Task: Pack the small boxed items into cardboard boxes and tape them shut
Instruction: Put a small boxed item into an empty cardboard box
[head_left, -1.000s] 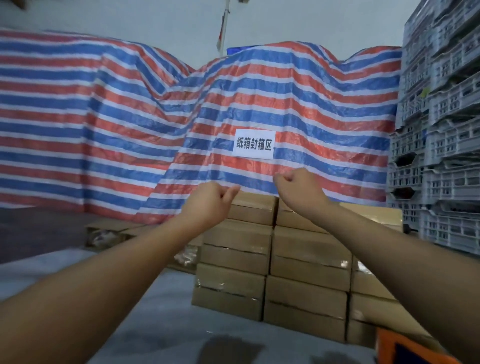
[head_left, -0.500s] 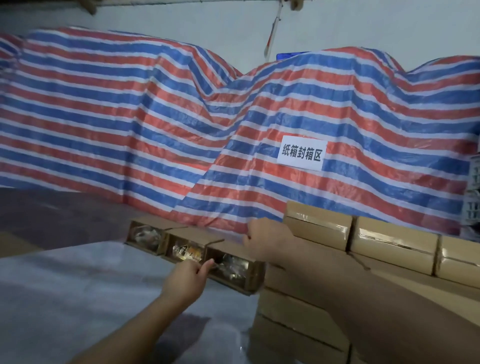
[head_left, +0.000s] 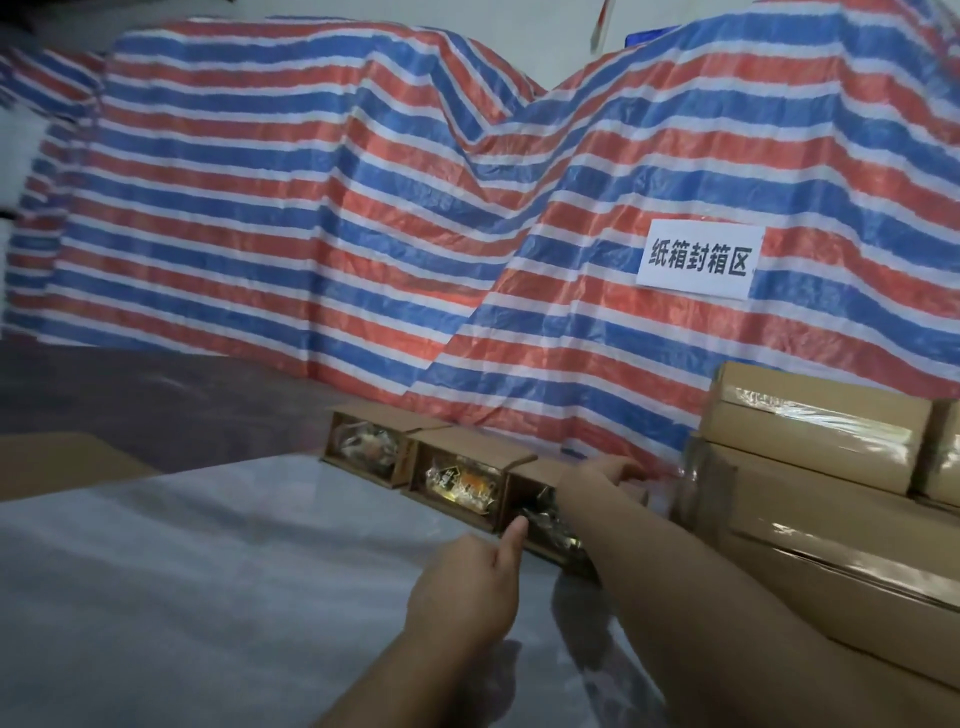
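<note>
Since half a second back the view has swung left and dropped closer, the row of three open-fronted brown cardboard boxes (head_left: 447, 480) with shiny wrapped goods inside now sits pretty much centre; a second ago both hands were up in front of the taped stack, so I'd guess the person is done with stacking and is going for the next box to close up.

The left hand (head_left: 470, 587) is low on the pale grey table cover (head_left: 208, 571), thumb sticking up and just touching the front lower edge of the nearest open box (head_left: 540, 512); the other fingers look loosely curled with nothing in them, so it holds nothing yet. The right hand (head_left: 605, 475) reaches over the top far end of that same box, fingers stretched out flat on it; whether they hook the back edge I can't tell, it's blurry there.

So the box lies between the two hands, not lifted. Right beside it stands the stack of taped brown cartons (head_left: 821, 467); the red, white and blue striped tarp (head_left: 363, 234) with the white paper sign (head_left: 698, 260) hangs behind.
</note>
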